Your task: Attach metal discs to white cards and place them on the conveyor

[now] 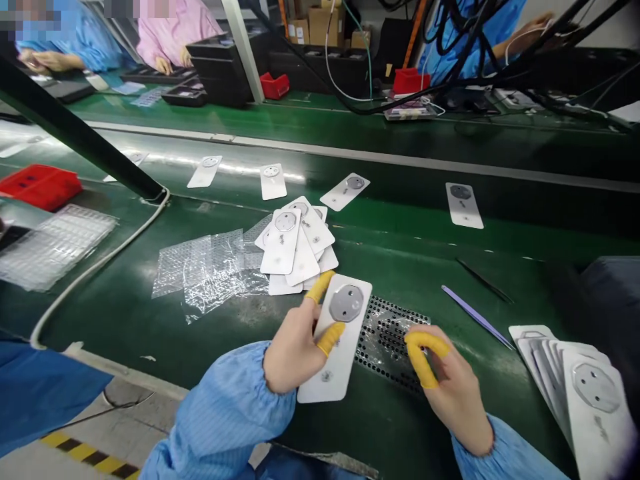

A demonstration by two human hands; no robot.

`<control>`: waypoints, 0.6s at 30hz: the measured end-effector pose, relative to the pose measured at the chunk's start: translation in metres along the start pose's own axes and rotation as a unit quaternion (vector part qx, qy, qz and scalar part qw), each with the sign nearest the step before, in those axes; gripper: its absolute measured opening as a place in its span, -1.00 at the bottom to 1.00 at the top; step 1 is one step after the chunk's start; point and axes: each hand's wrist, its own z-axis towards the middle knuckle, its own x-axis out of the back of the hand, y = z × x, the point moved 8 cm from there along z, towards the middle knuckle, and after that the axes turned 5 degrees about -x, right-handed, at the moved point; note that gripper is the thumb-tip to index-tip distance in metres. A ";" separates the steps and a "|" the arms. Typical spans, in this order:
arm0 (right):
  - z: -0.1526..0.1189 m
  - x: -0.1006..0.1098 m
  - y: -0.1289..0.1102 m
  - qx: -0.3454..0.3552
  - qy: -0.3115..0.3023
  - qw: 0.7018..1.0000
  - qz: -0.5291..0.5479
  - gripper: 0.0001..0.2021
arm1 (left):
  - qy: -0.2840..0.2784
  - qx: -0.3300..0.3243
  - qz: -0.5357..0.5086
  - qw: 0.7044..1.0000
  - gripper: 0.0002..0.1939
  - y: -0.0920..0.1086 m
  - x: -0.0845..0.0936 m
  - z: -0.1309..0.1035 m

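My left hand (300, 343), with yellow finger covers, grips a white card (345, 347) bearing a round grey disc near its top. To its right my right hand (447, 373) is over a clear sheet of black dots (390, 333), its yellow-covered thumb and index finger pinched together at the sheet; anything between them is too small to make out. A loose pile of similar white cards (283, 243) lies behind my left hand, beside clear plastic sheets (215, 267). At the right edge stands an overlapping stack of white cards (595, 393).
Purple tweezers (475, 313) and black tweezers (484, 280) lie right of the dotted sheet. Several single cards (464, 205) lie on the conveyor. A black post (85, 133) and white cable (100, 267) are left, near a red tray (40, 187). Other people work across the line.
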 end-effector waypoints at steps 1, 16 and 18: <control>0.001 0.003 -0.012 0.031 0.012 0.999 -0.026 -0.79 | -0.026 0.002 0.051 0.998 -0.41 0.001 -0.010 -0.005; -0.007 -0.022 -0.054 0.208 -0.040 0.967 -0.138 -0.60 | -0.101 -0.092 0.130 0.982 -0.89 0.007 -0.052 -0.029; -0.006 -0.021 -0.061 0.230 -0.029 0.962 -0.142 -0.66 | -0.102 -0.097 0.126 0.982 -0.90 0.008 -0.053 -0.030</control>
